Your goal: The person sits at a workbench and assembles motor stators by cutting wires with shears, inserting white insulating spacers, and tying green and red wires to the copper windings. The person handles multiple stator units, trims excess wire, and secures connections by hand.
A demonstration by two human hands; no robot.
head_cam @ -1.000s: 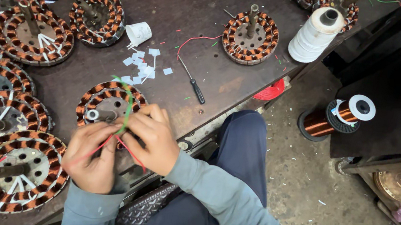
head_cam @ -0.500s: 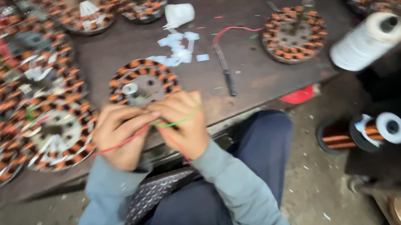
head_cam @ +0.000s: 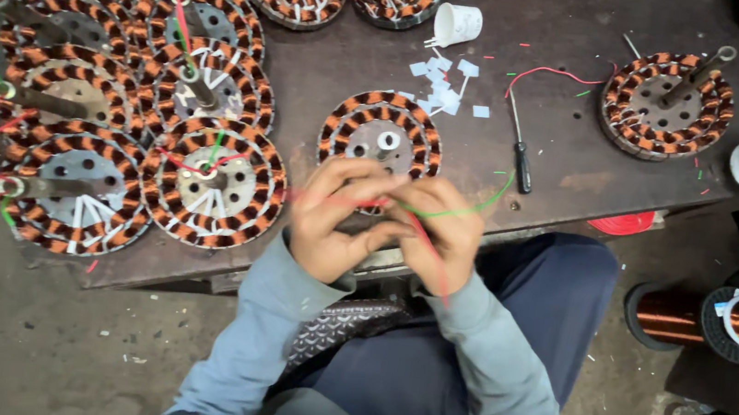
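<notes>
Fingers of my left hand and right hand pinched shut together on red wire and green wire, near stator on surface.

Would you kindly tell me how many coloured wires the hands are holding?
2. A thin red wire trails down across the right hand; a thin green wire arcs right from its fingers towards the black-handled screwdriver. More may be hidden inside the left hand.

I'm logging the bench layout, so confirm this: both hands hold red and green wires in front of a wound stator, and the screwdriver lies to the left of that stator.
One detail is wrong. In the head view the screwdriver lies to the right of the wound stator, not the left. The rest stands: the left hand and right hand hold the red wire and green wire in front of it.
</notes>
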